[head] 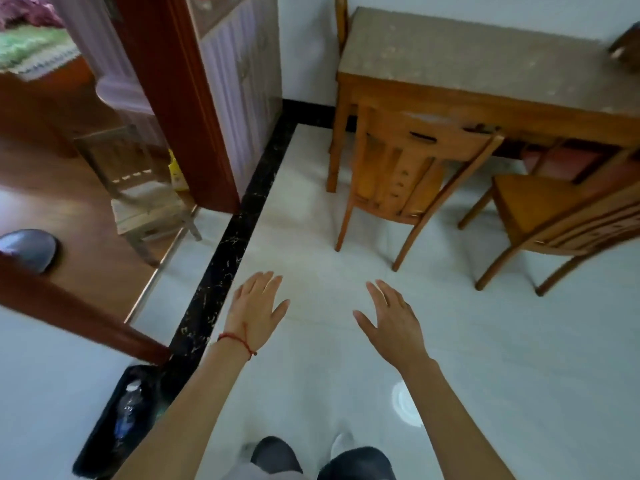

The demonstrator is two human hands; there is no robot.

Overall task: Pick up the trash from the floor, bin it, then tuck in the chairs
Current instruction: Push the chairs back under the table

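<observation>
Both hands out in front, fingers spread, holding nothing: left hand lower centre, right hand just right of it. A bottle lies in the black bin at lower left. Something white and round shows on the floor under the right forearm; a lid or a reflection, I cannot tell, and it could get missed. Two chairs stand pulled out from the counter at upper right. Glossy pale tile here, so a shoved chair may skid or knock a counter leg. Doorway at upper left.
</observation>
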